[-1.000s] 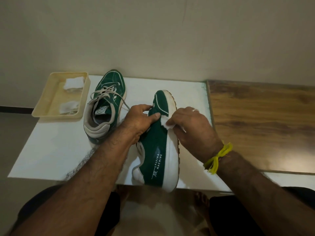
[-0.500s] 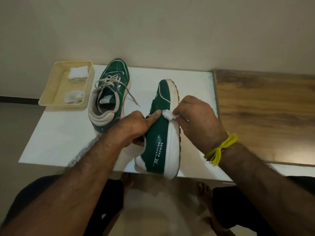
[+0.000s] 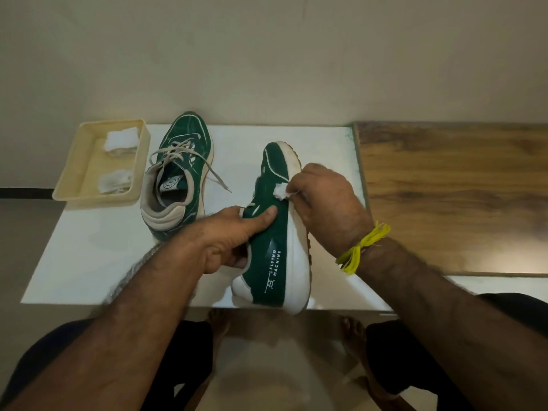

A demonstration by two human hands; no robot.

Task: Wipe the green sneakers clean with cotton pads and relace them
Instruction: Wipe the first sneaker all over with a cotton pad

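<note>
Left hand [image 3: 234, 235] is gripping the held sneaker [image 3: 274, 232] at its collar, thumb lying on the green side. Right hand [image 3: 329, 203] is pinching a cotton pad [image 3: 280, 192] against the upper, just past the left thumb. Sneaker is tipped on its side, sole facing the right hand, long axis running away from the body, toe far, heel near. Second sneaker [image 3: 178, 176] is sitting upright beyond the left hand, toe also pointing away, laces loose. Tray [image 3: 86, 164] further left is holding more pads [image 3: 121, 139].
</note>
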